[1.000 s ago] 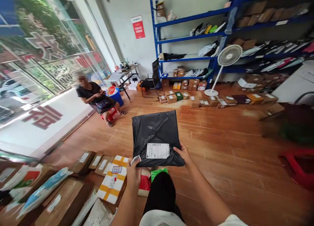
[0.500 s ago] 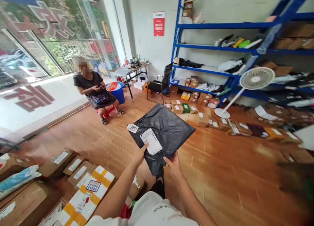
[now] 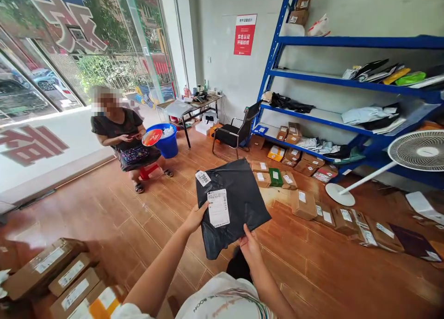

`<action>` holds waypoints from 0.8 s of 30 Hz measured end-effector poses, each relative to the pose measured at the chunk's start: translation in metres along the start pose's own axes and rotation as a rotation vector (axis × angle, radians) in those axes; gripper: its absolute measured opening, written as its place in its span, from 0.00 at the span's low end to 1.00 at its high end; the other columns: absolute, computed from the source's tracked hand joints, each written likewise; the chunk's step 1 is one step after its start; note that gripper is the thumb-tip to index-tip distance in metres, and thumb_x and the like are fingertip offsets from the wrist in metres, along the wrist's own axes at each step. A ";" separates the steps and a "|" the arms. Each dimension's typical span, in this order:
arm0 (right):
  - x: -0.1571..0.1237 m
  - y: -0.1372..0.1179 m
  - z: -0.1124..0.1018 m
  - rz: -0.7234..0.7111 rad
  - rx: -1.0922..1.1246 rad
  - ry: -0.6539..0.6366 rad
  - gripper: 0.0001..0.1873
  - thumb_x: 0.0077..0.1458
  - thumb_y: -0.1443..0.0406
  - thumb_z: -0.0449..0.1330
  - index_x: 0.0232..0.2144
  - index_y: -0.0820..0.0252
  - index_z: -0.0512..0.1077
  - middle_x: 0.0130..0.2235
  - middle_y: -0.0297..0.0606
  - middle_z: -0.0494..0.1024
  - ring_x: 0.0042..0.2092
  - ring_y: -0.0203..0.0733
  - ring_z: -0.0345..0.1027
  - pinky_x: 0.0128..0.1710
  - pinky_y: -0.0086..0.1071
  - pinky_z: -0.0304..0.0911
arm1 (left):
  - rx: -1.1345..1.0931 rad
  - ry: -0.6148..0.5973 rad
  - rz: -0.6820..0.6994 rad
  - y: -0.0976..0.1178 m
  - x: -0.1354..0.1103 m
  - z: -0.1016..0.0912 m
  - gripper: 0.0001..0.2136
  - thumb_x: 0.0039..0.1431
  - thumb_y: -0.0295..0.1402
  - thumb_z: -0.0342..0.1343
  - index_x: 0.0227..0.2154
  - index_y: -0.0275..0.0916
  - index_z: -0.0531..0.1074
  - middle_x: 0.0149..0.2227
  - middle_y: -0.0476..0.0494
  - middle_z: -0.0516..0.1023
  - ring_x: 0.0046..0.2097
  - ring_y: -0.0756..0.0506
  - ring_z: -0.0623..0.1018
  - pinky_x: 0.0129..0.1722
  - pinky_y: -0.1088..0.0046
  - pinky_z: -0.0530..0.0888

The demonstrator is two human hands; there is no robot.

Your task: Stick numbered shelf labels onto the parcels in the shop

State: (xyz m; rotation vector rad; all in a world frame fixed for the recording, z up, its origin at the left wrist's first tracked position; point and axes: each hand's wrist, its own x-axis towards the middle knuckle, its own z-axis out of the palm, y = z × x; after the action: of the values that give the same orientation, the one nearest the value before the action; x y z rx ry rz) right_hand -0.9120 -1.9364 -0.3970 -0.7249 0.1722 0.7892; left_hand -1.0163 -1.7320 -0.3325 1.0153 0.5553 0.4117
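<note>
A black plastic mailer bag point(image 3: 243, 189) is held out in front of my body, between both hands. It carries a white shipping label point(image 3: 218, 209) and a small sticker point(image 3: 203, 178) reading 7008 at its upper left corner. My left hand point(image 3: 195, 216) grips the left edge, its thumb on top at the edge of the label. At the lower right edge, my right hand point(image 3: 250, 245) pinches the mailer with the thumb on top. The fingers of both hands are partly hidden under the mailer.
A seated person point(image 3: 120, 134) is by the window beside a blue bucket point(image 3: 168, 143). Ahead stand a desk point(image 3: 194, 104) and a black chair point(image 3: 236, 129). Blue shelves point(image 3: 312, 76), a white fan point(image 3: 421, 152) and a row of parcels point(image 3: 303, 205) line the right. More boxes point(image 3: 50, 263) lie lower left.
My view has turned left and moved forward, so the shelves and fan appear nearer. The mailer has rotated slightly in my hands, and both hands keep hold of it.
</note>
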 end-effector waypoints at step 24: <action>0.752 0.061 0.397 0.382 -0.467 -0.207 0.30 0.32 0.54 0.75 0.39 0.56 0.72 0.40 0.41 0.81 0.39 0.50 0.77 0.37 0.40 0.70 | -0.298 0.790 -0.040 0.250 0.641 -0.234 0.11 0.56 0.26 0.61 0.42 0.34 0.72 0.35 0.35 0.83 0.39 0.37 0.83 0.42 0.60 0.79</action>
State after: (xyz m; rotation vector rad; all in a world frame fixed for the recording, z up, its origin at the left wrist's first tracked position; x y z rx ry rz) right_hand -0.4714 -1.2072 -0.4327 -1.0591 -0.0695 1.2867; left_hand -0.6692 -1.0943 -0.3639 0.5242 1.1772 0.8423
